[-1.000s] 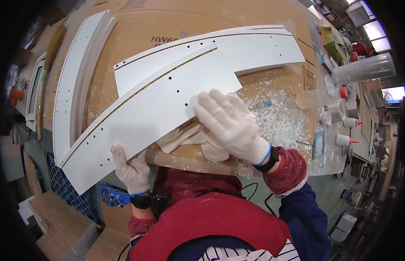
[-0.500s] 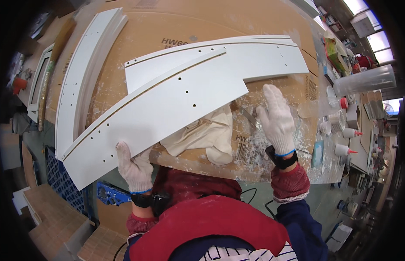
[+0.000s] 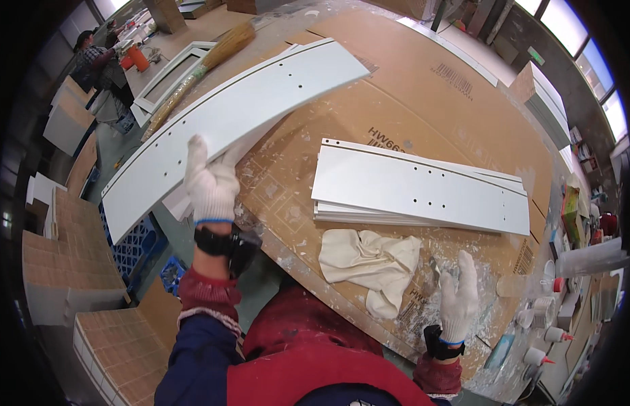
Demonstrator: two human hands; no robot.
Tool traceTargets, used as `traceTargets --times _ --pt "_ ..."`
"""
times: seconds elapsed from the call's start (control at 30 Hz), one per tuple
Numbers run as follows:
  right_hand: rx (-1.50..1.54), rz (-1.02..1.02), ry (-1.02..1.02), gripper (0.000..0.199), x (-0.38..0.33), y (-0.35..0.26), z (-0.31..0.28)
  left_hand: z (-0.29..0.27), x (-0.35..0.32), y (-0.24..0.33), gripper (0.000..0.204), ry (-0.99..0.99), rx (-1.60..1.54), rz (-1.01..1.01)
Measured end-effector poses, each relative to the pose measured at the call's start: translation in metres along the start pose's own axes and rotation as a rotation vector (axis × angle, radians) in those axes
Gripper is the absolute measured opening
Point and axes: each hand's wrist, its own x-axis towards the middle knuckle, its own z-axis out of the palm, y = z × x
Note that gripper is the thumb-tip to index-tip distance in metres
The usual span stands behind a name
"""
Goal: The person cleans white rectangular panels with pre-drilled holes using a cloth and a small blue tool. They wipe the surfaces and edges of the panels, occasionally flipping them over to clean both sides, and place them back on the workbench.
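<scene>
2 gloved hands: left hand grip grasping white panel; right hand released beside cloth, panel stack.

Workshop with bright windows above a cardboard-covered bench.

Cream cloth, broom, blue crate, perhaps glue bottles.

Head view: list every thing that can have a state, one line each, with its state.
White panel: lifted off the table, tilted, held by the left hand.
Stacked white panels: lying flat on the cardboard.
Cream cloth: crumpled, loose on the table.
Right hand: flat on the table, holding nothing.
Squeeze bottles: capped.
</scene>
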Motion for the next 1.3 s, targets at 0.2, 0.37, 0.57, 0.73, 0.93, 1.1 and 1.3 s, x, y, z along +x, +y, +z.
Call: traceTargets --times 0.2,0.37,0.57,0.73,0.93,1.1,1.3 --pt "0.056 0.035 -0.039 0.045 -0.006 -0.010 0.008 0.033 0.093 -0.062 0.051 0.252 -0.228 -0.055" --pt "0.035 0.105 -0.110 0.046 -0.015 -0.007 -0.001 0.042 0.107 -0.103 0.053 0.220 -0.285 -0.085" --pt "0.008 0.176 -0.116 0.043 -0.021 -0.001 -0.004 0.039 0.114 -0.119 0.049 0.315 -0.331 -0.064" --pt "0.076 0.262 -0.139 0.042 -0.017 -0.003 0.002 0.029 0.111 -0.107 0.052 0.270 -0.306 -0.074" --pt "0.255 0.359 -0.204 0.042 -0.019 0.009 0.012 0.040 0.084 -0.088 0.062 0.368 -0.168 -0.141" --pt "0.221 0.310 -0.212 0.044 -0.016 0.006 0.010 0.023 0.073 -0.074 0.056 0.076 0.080 -0.377" --pt "0.259 0.357 -0.202 0.045 -0.015 -0.010 0.004 -0.004 0.046 -0.065 0.053 -0.415 0.430 -0.413"
